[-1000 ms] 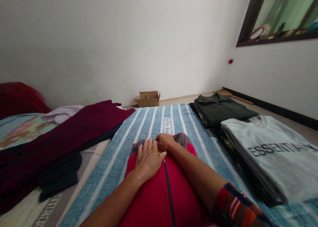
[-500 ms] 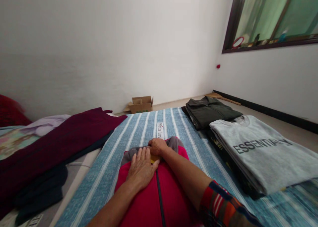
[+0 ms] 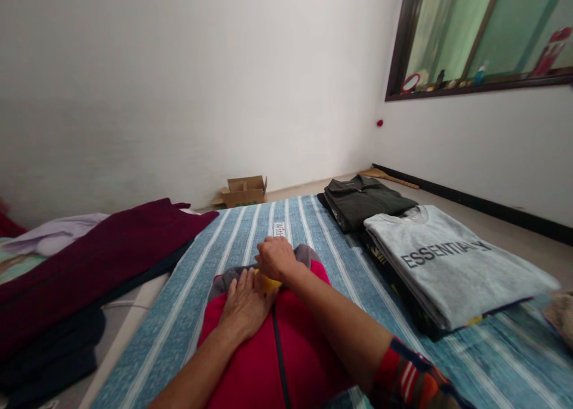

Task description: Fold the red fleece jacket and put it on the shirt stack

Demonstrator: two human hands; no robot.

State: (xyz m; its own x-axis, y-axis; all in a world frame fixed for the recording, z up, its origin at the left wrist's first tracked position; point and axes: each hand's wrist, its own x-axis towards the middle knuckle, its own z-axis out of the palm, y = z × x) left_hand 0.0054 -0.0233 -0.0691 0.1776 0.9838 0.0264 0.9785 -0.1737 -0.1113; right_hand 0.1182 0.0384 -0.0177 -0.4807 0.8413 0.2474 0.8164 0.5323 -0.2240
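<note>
A red jacket (image 3: 242,367) with a dark zip down its middle, grey at the shoulders and yellow inside the neck, lies on the striped bedspread before me. My left hand (image 3: 246,304) rests flat on its upper front, fingers stretched toward the neck. At the neck opening, my right hand (image 3: 276,258) is closed with its fingers curled, apparently pinching the collar edge; the fingertips are mostly hidden. My right forearm crosses over the jacket's right side.
Right of the jacket sits a folded stack topped by a grey sweatshirt (image 3: 443,260); behind it lies a dark green folded jacket (image 3: 367,200). Maroon trousers (image 3: 98,254) spread over other clothes at left. An open cardboard box (image 3: 245,193) stands beyond the bed's far edge, by the wall.
My right hand has risen slightly at the collar, and more of the yellow inside shows. My left hand stays flat on the jacket. The view has turned a little to the right.
</note>
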